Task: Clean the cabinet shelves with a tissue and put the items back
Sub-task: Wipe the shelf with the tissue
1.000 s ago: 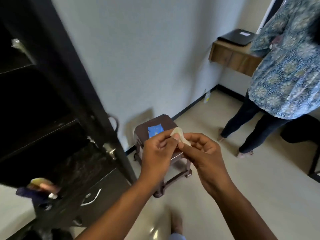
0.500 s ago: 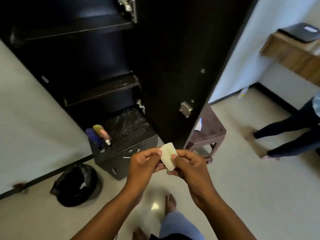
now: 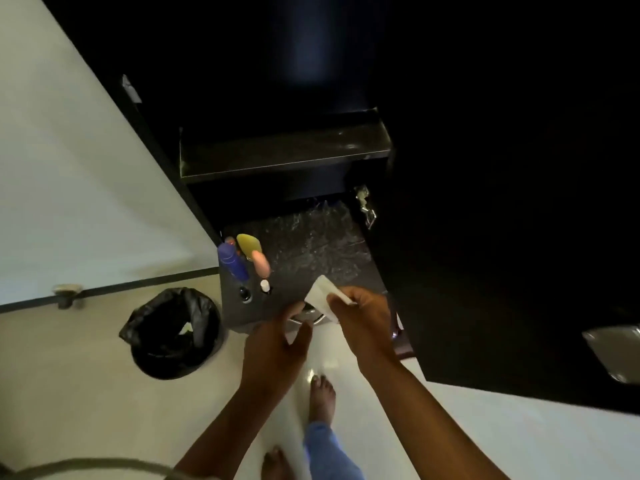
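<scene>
A folded white tissue (image 3: 323, 295) is pinched in my right hand (image 3: 363, 313), just in front of the dark cabinet's lowest shelf (image 3: 311, 251). My left hand (image 3: 277, 341) hangs beside it with fingers loosely curled, apart from the tissue. A dark blue bottle (image 3: 232, 262), a yellow bottle (image 3: 250, 244) and a pink bottle (image 3: 262, 265) stand at the left front corner of that shelf. Above it sits a bare dark shelf (image 3: 284, 154). The upper cabinet interior is too dark to read.
The open black cabinet door (image 3: 502, 237) stands on the right, with a metal handle (image 3: 613, 344). A black bin-bag-lined waste bin (image 3: 173, 332) stands on the pale floor at left. My bare feet (image 3: 322, 396) are below the hands. A white wall fills the left.
The view has swung down and closer to the cabinet. My left hand has let go of the tissue, which stays in my right hand, and both hands moved toward the lowest shelf.
</scene>
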